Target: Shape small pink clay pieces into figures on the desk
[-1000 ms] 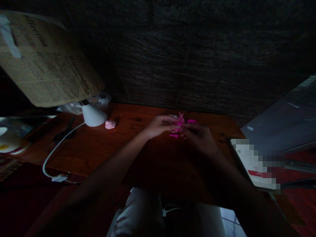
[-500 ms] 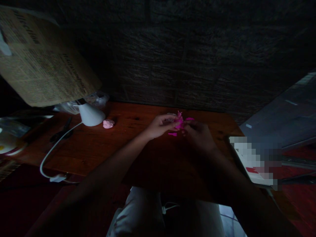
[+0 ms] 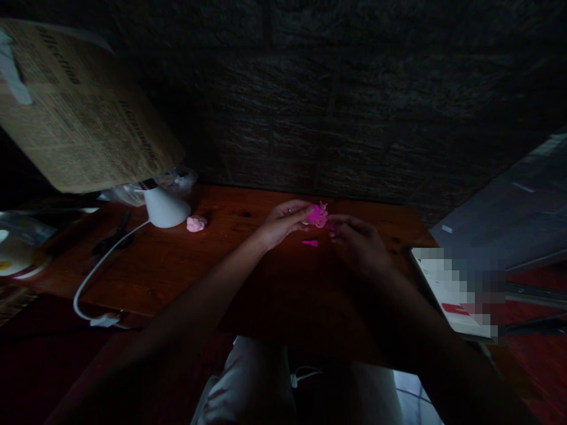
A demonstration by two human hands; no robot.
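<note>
From where I stand, the work position is at the far half of the wooden surface, close to the dark wall. The left grip is closed on the magenta clay-like piece: the thumb presses on its near face, with the fingers behind. The piece is held at its left end and projects to the right, beyond the thumb tip. Its free end carries a cluster of thin, lighter pink curls, which point away from the left grip and toward the right.

The right grip is positioned just beside these curls, on their right. Its thumb and fingertips are drawn together, pinching a small magenta bit; the outline of this bit is lost in the dim light. A narrow gap separates the right fingertips from the body of the held piece.

A loose magenta strip lies flat on the surface, nearer the person than both grips and between them.

Left of the left grip, well apart, a pale pink clay-like lump rests just beside the white conical lamp base. The newsprint-patterned lampshade leans above. A white cable runs from the base toward the near edge.
</note>
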